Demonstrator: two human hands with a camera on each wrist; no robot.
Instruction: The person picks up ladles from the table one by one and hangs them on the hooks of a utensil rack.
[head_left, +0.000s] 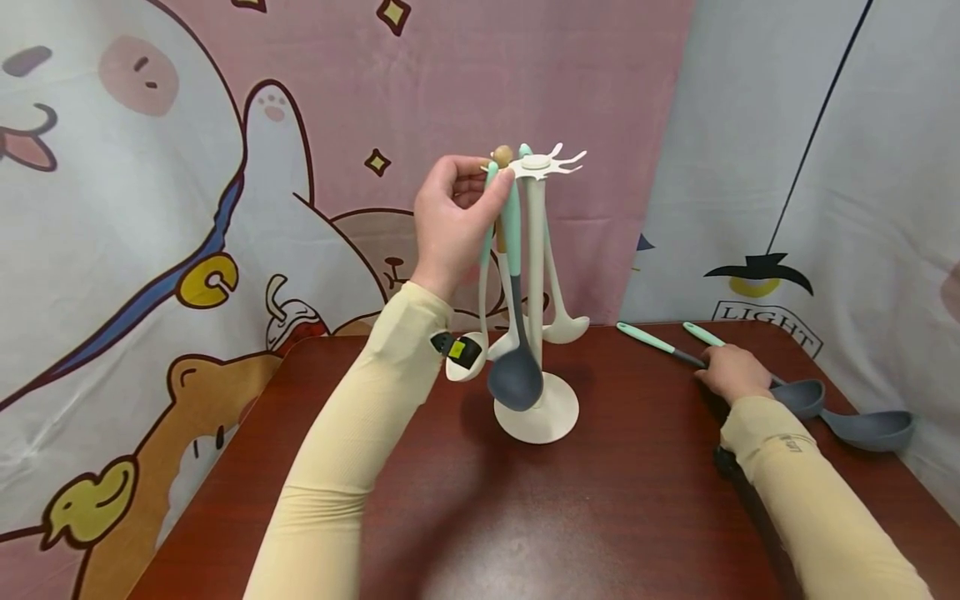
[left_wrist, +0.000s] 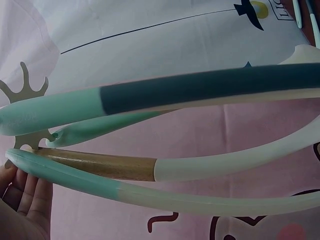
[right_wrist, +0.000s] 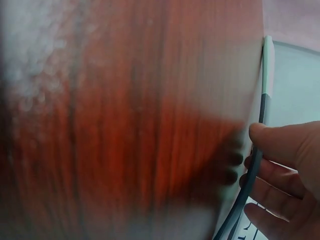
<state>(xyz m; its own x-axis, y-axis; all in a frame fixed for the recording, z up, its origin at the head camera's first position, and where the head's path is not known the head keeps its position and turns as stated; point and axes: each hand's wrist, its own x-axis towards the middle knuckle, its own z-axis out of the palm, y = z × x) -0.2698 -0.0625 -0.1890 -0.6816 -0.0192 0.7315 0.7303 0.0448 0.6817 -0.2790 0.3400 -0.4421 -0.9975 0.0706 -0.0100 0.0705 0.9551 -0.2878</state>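
A cream utensil rack point(head_left: 536, 250) with curved hooks on top stands upright on the table. From it hang a grey ladle point(head_left: 515, 377) with a mint handle, a white spoon point(left_wrist: 200, 205) with a mint handle, a white utensil with a wooden handle point(left_wrist: 100, 164), and a white ladle point(head_left: 566, 328) at the back. My left hand point(head_left: 461, 212) pinches at a rack hook, right beside the mint handle tops. At the right, my right hand point(head_left: 735, 371) grips the grey shaft point(right_wrist: 253, 162) of a mint-handled ladle between thumb and fingers; its dark bowl point(head_left: 801, 398) shows past the wrist.
A second grey ladle point(head_left: 873, 430) lies at the table's right edge, its mint handle point(head_left: 702, 333) toward the back. The reddish-brown table point(head_left: 600, 508) ends at a printed cloth backdrop point(head_left: 600, 83). The rack's round base point(head_left: 562, 412) rests mid-table.
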